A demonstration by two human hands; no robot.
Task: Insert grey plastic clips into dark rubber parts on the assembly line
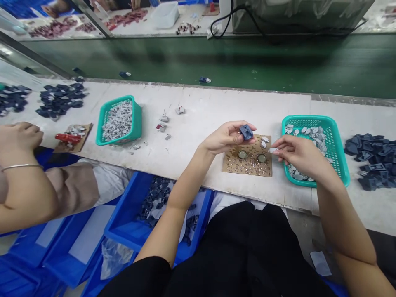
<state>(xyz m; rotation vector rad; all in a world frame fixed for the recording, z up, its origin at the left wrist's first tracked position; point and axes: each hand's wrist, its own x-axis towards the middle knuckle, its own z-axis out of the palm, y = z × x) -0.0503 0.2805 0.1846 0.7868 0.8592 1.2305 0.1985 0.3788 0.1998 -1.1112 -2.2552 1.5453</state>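
My left hand (227,137) grips a dark blue plastic part (246,132) between thumb and fingers, held above a brown board (229,163). The part's hollow side shows. On the board lie many small metal screws (247,167), two round metal pieces and a few small light grey parts (264,141). My right hand (293,152) pinches a small light grey plastic piece (272,150) at the board's right edge. Just beyond that hand stands a green basket (342,165) with more light grey pieces (315,136) in it; the hand and forearm hide some of them.
Dark blue parts (374,156) are heaped at the right. Another green basket (136,119) holds grey pieces. A blue crate (123,222) sits below the table edge. On the left is a co-worker's arm (24,177). A green conveyor belt (167,62) carries several assembled parts.
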